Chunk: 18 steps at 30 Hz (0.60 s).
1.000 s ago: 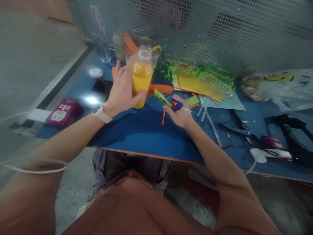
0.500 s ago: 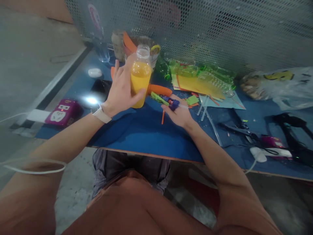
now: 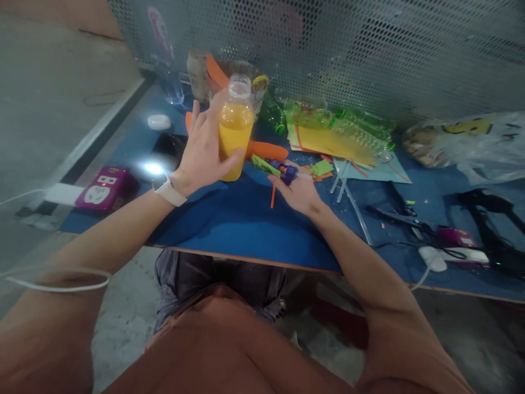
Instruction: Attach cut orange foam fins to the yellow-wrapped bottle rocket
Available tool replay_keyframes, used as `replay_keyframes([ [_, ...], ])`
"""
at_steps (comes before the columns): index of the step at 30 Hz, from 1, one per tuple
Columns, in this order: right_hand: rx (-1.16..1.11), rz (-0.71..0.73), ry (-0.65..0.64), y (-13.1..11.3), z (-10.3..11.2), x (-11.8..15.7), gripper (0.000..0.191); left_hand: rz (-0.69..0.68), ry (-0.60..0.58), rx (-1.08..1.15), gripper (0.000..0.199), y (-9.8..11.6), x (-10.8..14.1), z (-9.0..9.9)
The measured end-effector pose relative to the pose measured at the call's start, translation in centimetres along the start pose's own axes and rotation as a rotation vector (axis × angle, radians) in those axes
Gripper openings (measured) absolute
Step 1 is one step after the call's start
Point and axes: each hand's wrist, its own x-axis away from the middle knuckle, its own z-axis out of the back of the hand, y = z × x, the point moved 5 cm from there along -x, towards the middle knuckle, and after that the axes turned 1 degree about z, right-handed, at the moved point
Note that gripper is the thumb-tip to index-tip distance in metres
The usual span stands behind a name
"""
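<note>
My left hand (image 3: 200, 148) is wrapped round a clear, uncapped plastic bottle (image 3: 237, 134) partly filled with yellow-orange liquid. The bottle stands upright; whether its base rests on the table is hard to tell. My right hand (image 3: 302, 192) is closed on a small dark-blue piece (image 3: 289, 174) with a translucent stem, low over the table to the bottle's right. Green leaf-like strips (image 3: 264, 165) lie against that piece. Behind the hands is an orange curved piece (image 3: 268, 150), and a thin orange strip (image 3: 273, 196) shows just left of my right thumb.
Green plastic bottles (image 3: 309, 115) lie at the back on coloured paper sheets (image 3: 315, 140). Translucent sticks (image 3: 359, 213) are to the right, near a tangle of black cables and tools. A purple power socket (image 3: 104, 189) stands left. A plastic bag (image 3: 484, 142) lies against the mesh panel (image 3: 369, 60).
My right hand has shifted slightly to the left with the dark-blue piece. My left hand and the bottle have hardly moved.
</note>
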Motion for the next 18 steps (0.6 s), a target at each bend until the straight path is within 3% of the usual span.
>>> replay_keyframes([
  [9,0.019,-0.048,-0.003,-0.3,0.0,0.1,0.079,0.049,-0.063,-0.032,0.121,1.4,0.3,1.0],
  [18,-0.01,-0.051,0.029,-0.4,0.3,0.1,0.077,0.003,-0.01,-0.065,0.111,1.2,0.3,0.9],
])
